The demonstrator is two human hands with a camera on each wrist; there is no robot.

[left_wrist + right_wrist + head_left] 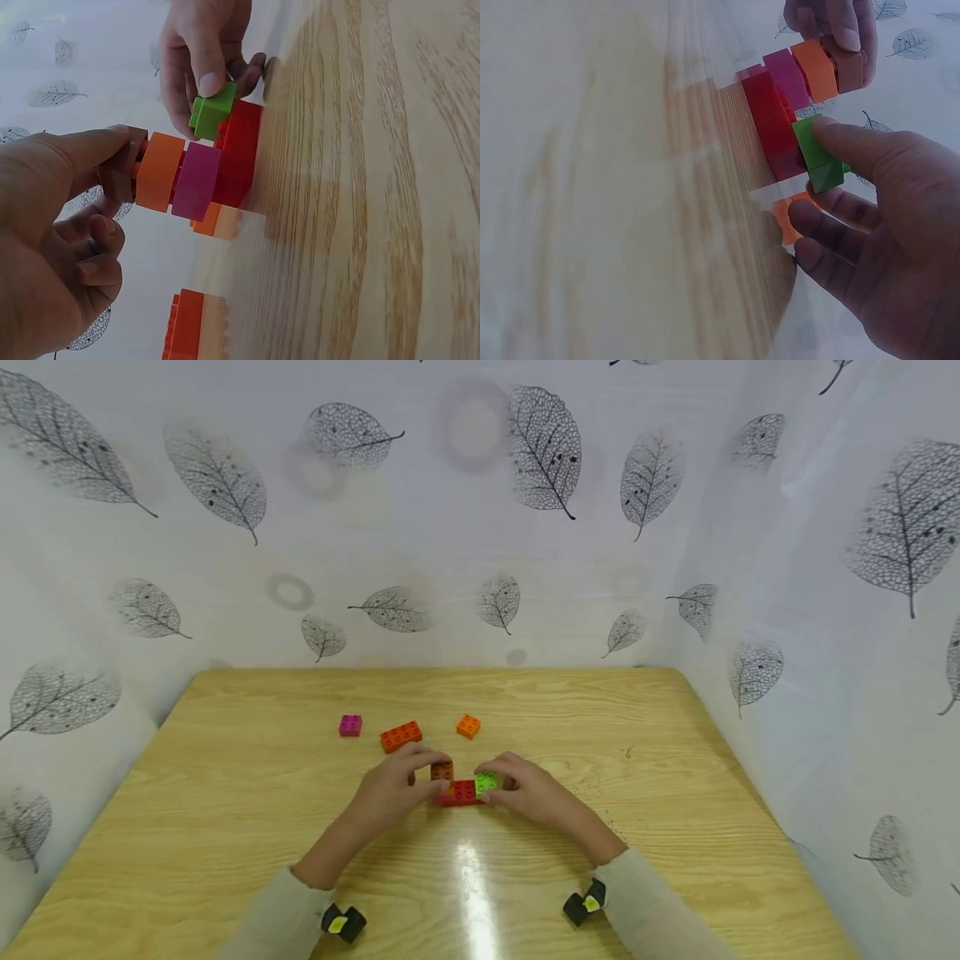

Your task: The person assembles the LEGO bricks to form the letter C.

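A red toy building brick (pixel 465 792) lies on the table in front of me. Stacked at its left end are a magenta brick (pixel 197 181), an orange brick (pixel 160 172) and a brown brick (pixel 122 166) on top. My left hand (pixel 390 789) pinches the brown brick, which looks slightly tilted against the orange one. My right hand (pixel 534 790) pinches a lime green brick (pixel 819 154) between thumb and finger at the red brick's right end. The green brick sits at a slight angle to the red one; whether it is fully seated I cannot tell.
Beyond the hands on the wooden table (pixel 262 735) lie a small magenta brick (pixel 350 725), a longer orange-red brick (pixel 401 737) and a small orange brick (pixel 468 726). A white leaf-patterned curtain (pixel 450 527) surrounds the table's back and sides.
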